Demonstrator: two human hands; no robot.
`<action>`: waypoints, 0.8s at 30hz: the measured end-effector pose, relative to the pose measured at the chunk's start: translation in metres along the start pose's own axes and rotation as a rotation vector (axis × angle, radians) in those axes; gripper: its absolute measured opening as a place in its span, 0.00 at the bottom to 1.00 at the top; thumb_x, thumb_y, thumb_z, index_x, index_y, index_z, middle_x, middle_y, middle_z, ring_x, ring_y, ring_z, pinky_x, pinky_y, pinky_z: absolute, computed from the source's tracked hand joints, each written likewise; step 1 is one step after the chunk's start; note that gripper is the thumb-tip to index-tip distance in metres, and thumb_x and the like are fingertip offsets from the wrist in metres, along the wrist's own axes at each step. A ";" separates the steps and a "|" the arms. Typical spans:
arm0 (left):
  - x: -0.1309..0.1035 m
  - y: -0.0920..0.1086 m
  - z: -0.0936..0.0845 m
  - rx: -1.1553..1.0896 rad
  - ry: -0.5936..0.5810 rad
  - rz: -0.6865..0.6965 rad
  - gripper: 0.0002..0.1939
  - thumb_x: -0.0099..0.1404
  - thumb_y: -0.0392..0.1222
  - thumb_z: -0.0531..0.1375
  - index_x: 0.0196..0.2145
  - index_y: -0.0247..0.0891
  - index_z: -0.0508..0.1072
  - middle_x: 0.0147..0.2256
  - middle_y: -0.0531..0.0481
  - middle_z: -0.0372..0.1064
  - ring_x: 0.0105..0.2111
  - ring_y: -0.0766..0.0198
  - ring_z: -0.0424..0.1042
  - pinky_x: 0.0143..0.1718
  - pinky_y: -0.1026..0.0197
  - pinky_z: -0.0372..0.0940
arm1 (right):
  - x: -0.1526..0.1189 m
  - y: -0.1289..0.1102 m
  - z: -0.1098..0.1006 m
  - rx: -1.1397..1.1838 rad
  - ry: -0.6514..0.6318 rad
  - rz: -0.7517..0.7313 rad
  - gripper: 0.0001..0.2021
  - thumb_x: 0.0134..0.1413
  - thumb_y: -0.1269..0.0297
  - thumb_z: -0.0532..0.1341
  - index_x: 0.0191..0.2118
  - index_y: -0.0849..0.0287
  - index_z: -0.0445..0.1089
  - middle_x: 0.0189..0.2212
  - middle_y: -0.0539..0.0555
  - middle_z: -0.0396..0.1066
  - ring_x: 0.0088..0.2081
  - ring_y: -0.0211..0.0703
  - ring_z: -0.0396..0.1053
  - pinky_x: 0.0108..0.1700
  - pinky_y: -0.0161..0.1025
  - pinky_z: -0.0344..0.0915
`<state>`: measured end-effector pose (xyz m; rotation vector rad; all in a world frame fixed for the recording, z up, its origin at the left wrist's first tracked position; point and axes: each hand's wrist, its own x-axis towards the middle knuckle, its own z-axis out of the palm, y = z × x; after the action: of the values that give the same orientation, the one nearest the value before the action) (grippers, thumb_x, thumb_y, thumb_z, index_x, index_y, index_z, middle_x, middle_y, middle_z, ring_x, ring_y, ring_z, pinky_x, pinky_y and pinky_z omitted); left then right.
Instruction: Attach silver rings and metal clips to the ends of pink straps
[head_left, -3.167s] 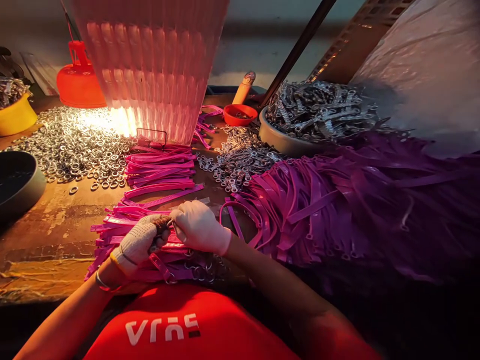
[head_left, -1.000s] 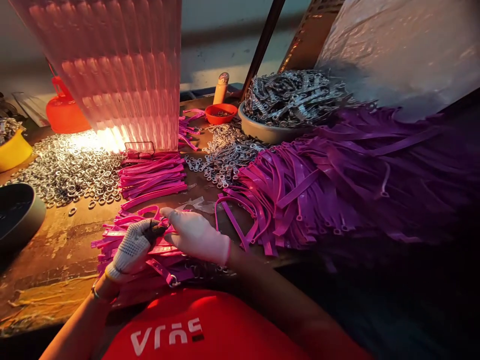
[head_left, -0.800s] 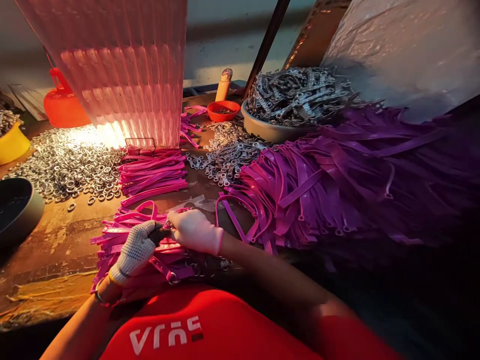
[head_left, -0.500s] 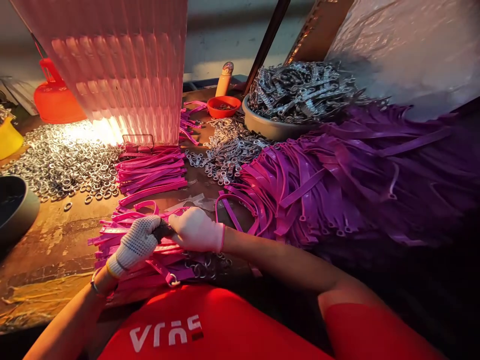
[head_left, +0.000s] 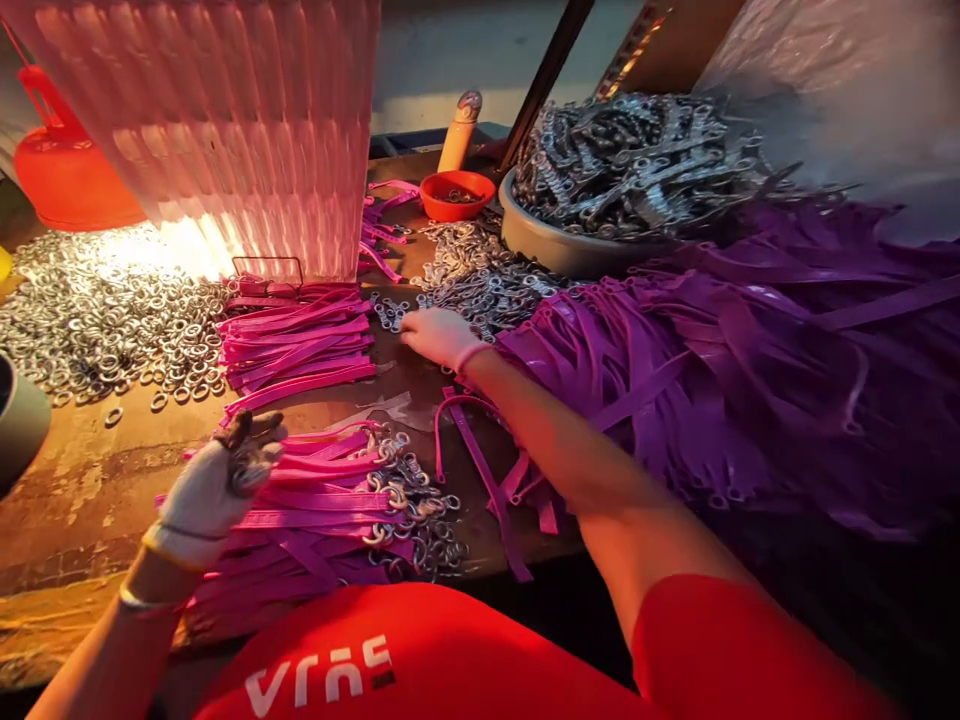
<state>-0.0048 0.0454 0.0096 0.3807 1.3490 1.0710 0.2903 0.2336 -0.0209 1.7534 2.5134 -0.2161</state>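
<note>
My left hand (head_left: 214, 485), in a white glove with darkened fingertips, is raised at the left end of the near bundle of pink straps (head_left: 315, 520). Its fingers curl around what look like a few small metal rings (head_left: 253, 468). Silvery rings and links (head_left: 420, 490) hang at the right ends of those straps. Reaching forward, my right hand (head_left: 441, 338) is at the near edge of a heap of small metal links (head_left: 487, 285). Its gloved fingers are drawn together, and what lies under the fingertips is hidden.
A mound of loose rings (head_left: 112, 320) lies left under a red lamp (head_left: 75, 180). Behind a second pink strap bundle (head_left: 300, 345) stands a ribbed translucent panel (head_left: 262, 130). Purple straps (head_left: 637, 350) are heaped right, near a basin (head_left: 570, 250) of metal pieces and a red bowl (head_left: 457, 195).
My hands have parted from above the near strap bundle. The right went forward to the metal links; the left drew back leftward and turned. The ringed strap ends now show.
</note>
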 end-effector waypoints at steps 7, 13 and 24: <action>0.006 -0.016 0.021 -0.357 -0.223 -0.309 0.27 0.76 0.52 0.49 0.53 0.24 0.72 0.42 0.29 0.77 0.35 0.53 0.80 0.17 0.68 0.66 | 0.055 0.009 0.035 -0.110 0.040 0.071 0.17 0.60 0.76 0.55 0.51 0.72 0.75 0.50 0.74 0.73 0.53 0.59 0.68 0.52 0.49 0.59; -0.002 -0.028 0.001 -0.363 -0.319 -0.217 0.17 0.70 0.35 0.55 0.53 0.26 0.74 0.48 0.32 0.77 0.47 0.51 0.78 0.29 0.66 0.70 | 0.021 -0.010 0.028 -0.024 0.169 0.099 0.17 0.61 0.76 0.52 0.50 0.72 0.74 0.50 0.73 0.73 0.51 0.56 0.70 0.51 0.45 0.63; -0.006 -0.052 0.006 -0.019 -0.318 0.092 0.24 0.63 0.41 0.66 0.55 0.31 0.72 0.39 0.36 0.79 0.23 0.68 0.73 0.17 0.70 0.55 | -0.113 -0.119 0.037 0.740 0.338 -0.507 0.14 0.65 0.70 0.55 0.53 0.57 0.71 0.46 0.56 0.77 0.48 0.44 0.74 0.52 0.40 0.68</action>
<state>0.0217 0.0163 -0.0249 0.5780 1.0463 1.0482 0.2168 0.0823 -0.0334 1.3265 3.3915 -1.0799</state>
